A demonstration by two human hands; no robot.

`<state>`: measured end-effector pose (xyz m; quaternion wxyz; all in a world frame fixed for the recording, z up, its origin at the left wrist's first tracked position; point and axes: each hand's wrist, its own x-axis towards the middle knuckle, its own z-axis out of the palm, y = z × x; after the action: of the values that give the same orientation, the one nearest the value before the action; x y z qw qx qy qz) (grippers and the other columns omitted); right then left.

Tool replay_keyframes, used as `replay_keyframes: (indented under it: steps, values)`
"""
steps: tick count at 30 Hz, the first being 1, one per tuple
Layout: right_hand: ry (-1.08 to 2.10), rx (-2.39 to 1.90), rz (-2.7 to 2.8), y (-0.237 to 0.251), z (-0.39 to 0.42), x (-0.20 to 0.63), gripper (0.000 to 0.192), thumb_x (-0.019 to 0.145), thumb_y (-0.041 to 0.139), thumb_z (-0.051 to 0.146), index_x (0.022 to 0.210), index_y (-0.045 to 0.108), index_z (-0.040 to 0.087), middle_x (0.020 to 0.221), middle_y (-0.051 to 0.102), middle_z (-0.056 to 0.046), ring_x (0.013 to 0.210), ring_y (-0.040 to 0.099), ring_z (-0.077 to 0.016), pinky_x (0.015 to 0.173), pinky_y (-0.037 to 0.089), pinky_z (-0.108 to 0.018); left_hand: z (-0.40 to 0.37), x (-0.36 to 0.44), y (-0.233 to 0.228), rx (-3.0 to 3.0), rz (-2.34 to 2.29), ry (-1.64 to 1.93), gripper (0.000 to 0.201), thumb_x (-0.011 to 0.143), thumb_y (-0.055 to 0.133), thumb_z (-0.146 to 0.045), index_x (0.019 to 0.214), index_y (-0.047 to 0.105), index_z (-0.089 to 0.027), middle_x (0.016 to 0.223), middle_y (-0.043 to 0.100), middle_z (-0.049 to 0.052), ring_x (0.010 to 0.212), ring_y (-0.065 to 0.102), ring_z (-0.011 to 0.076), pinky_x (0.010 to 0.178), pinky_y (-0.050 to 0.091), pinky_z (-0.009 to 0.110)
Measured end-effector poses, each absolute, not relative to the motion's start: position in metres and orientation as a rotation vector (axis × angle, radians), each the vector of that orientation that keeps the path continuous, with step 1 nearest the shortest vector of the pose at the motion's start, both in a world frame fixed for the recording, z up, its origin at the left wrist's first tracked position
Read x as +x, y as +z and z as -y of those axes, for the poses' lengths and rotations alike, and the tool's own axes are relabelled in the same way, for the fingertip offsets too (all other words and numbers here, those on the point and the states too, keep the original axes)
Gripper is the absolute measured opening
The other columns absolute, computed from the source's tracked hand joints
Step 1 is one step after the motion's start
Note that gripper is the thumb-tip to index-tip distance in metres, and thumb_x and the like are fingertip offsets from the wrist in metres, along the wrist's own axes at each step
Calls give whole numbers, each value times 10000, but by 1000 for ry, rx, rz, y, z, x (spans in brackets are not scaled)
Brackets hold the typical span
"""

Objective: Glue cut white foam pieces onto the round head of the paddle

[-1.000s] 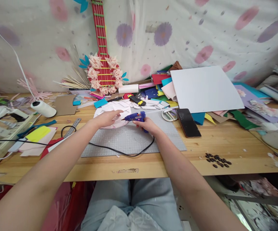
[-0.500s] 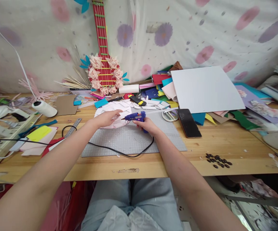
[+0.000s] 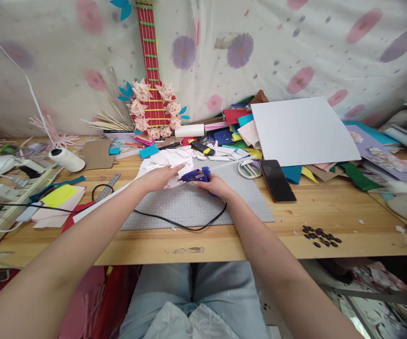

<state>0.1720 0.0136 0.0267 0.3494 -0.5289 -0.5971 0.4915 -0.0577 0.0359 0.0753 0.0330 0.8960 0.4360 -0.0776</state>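
1. The left hand presses flat, fingers spread, on the white paper piece, which has tilted up since a moment ago.
2. Just right of it, the right hand stays clamped on the blue glue gun, nozzle lowered to the paper's edge.

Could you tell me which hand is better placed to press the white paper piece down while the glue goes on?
Left: the left hand already rests on the white paper piece; the right hand grips the blue glue gun.
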Motion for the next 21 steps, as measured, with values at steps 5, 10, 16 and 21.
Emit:
replay_keyframes:
  steps: [5,10,16,21]
  values:
    - [1238,-1399,1563,25,-14,171,276,622,746,440,664,641,189,596,647,-18,446,479,-94,401,341,-215,-42,-60,70,2782,-1343,-242,840,799,481,-112,1471,9,-289,1315,554,91,1329,376,253,960,397,328]
    - [1204,-1450,1505,27,-15,175,289,636,732,449,638,626,180,616,644,-29,440,468,-91,409,348,-225,-45,-59,66,2797,-1360,-211,858,785,557,-205,1467,45,-297,1362,505,119,1250,479,260,950,394,322]
    - [1177,-1452,1392,28,-16,177,268,642,731,426,669,628,180,625,647,-23,439,463,-86,413,359,-223,-47,-59,64,2771,-1332,-189,839,773,528,-162,1466,74,-294,1326,543,78,1225,500,229,938,396,299]
    - [1181,-1441,1367,28,-16,177,261,639,735,413,693,637,178,626,651,-22,428,457,-81,396,347,-216,-49,-64,61,2738,-1266,-84,817,770,493,-124,1467,96,-280,1282,573,45,1160,539,180,922,402,259]
